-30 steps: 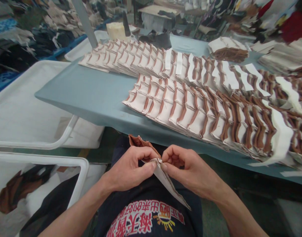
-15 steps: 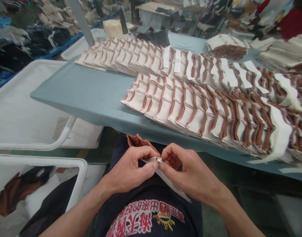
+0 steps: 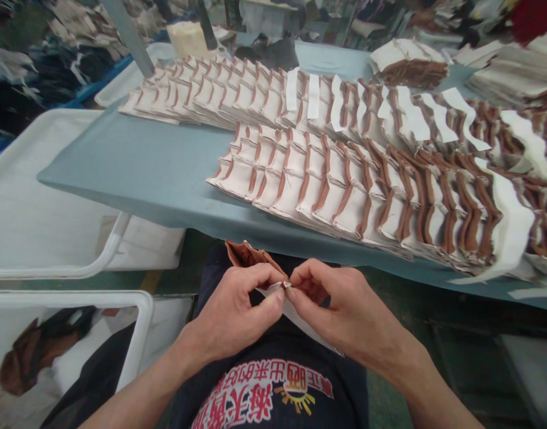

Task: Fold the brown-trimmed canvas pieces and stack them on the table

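Note:
My left hand (image 3: pixel 235 313) and my right hand (image 3: pixel 340 313) meet over my lap, both pinching the top edge of a white fabric piece (image 3: pixel 295 316) that hangs down between them. Brown fabric (image 3: pixel 246 255) bunches behind my left fingers, part of the same piece or under it; I cannot tell which. Thumbs and forefingers of both hands are pressed together at the seam. Just beyond, the grey-blue table (image 3: pixel 134 173) carries overlapping rows of white and brown fabric pieces (image 3: pixel 327 185).
A second row of fabric pieces (image 3: pixel 220 95) lies farther back, with stacks (image 3: pixel 407 62) at the far right. White bins (image 3: pixel 41 196) stand to my left; the nearer white bin (image 3: pixel 77 333) holds brown cloth. A grey pole (image 3: pixel 126 36) rises at the table's far corner.
My hands have stayed together on the fabric, their pinch closing tighter on its top edge. The view has tilted slightly, so the table sits a little lower and to the left.

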`<state>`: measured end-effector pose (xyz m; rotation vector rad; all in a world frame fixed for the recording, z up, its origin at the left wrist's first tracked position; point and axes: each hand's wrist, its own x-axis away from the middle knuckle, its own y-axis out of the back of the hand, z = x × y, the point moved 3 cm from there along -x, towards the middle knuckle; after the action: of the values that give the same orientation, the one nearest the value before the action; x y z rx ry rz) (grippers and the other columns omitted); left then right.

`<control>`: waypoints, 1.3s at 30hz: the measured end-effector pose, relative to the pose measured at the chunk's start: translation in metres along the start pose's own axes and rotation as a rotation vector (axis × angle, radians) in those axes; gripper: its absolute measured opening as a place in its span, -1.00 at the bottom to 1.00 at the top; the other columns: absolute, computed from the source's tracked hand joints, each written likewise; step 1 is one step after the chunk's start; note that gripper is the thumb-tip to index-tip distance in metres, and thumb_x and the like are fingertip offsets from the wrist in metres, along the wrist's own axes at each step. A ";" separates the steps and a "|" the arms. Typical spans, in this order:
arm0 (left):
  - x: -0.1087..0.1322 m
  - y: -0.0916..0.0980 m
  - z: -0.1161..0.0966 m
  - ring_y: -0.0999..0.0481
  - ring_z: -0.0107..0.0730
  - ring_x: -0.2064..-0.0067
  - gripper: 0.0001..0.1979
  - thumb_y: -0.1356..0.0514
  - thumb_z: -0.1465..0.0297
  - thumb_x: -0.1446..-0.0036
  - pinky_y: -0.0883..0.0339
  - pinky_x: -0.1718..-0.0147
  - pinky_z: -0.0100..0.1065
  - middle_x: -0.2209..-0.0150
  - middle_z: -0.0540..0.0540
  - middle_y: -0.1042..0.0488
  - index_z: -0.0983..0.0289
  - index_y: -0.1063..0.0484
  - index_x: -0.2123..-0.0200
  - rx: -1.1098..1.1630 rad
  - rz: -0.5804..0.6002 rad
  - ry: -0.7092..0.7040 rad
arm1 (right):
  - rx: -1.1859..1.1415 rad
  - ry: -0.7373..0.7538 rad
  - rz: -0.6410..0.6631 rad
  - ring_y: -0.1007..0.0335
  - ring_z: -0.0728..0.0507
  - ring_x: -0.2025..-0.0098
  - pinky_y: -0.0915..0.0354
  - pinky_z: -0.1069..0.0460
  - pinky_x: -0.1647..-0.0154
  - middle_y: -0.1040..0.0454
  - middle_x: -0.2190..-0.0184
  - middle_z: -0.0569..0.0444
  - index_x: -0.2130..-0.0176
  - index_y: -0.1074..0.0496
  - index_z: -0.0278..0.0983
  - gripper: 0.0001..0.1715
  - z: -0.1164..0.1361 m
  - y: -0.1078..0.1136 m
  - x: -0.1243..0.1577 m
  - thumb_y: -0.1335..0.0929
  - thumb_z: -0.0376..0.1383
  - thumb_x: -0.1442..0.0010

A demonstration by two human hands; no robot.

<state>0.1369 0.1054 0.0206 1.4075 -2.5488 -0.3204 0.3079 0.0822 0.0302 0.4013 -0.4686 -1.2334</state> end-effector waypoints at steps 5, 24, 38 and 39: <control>0.001 -0.006 0.002 -0.47 -0.37 0.32 -0.79 -0.12 0.40 -0.23 -0.31 0.26 -0.38 0.40 0.03 -0.54 0.31 -0.51 0.40 0.105 -0.098 0.040 | 0.029 0.010 -0.137 -0.45 -0.07 0.46 -0.24 0.05 0.45 -0.51 0.48 0.13 0.32 -0.39 -0.18 -0.90 0.001 -0.007 0.003 -0.38 -0.30 -0.27; -0.002 0.030 -0.020 -0.36 -0.43 0.30 -0.70 -0.07 0.30 -0.43 -0.24 0.25 -0.42 0.37 -0.03 -0.38 0.27 -0.37 0.37 0.058 0.085 -0.138 | -0.177 0.442 0.041 -0.52 -0.05 0.26 -0.35 0.08 0.28 -0.63 0.16 0.04 0.13 -0.51 -0.20 -0.89 0.013 0.017 -0.027 -0.35 -0.31 -0.47; 0.002 0.036 -0.011 -0.34 -0.47 0.33 -0.71 -0.07 0.34 -0.42 -0.23 0.29 -0.45 0.39 -0.04 -0.39 0.29 -0.37 0.39 0.053 0.072 -0.109 | 0.325 0.693 0.038 -0.66 -0.12 0.28 -0.46 0.05 0.25 -0.67 0.28 0.00 0.16 -0.50 -0.30 -0.79 0.037 0.020 -0.029 -0.28 -0.40 -0.51; 0.003 0.036 -0.011 -0.35 -0.46 0.32 -0.71 -0.07 0.34 -0.42 -0.24 0.28 -0.45 0.39 -0.04 -0.40 0.29 -0.38 0.39 0.053 0.070 -0.109 | 0.326 0.687 0.042 -0.66 -0.11 0.29 -0.46 0.05 0.25 -0.67 0.27 0.00 0.15 -0.50 -0.30 -0.78 0.038 0.020 -0.029 -0.28 -0.40 -0.51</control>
<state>0.1094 0.1212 0.0421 1.3500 -2.7068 -0.3283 0.2953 0.1144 0.0688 1.0426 -0.0782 -0.9016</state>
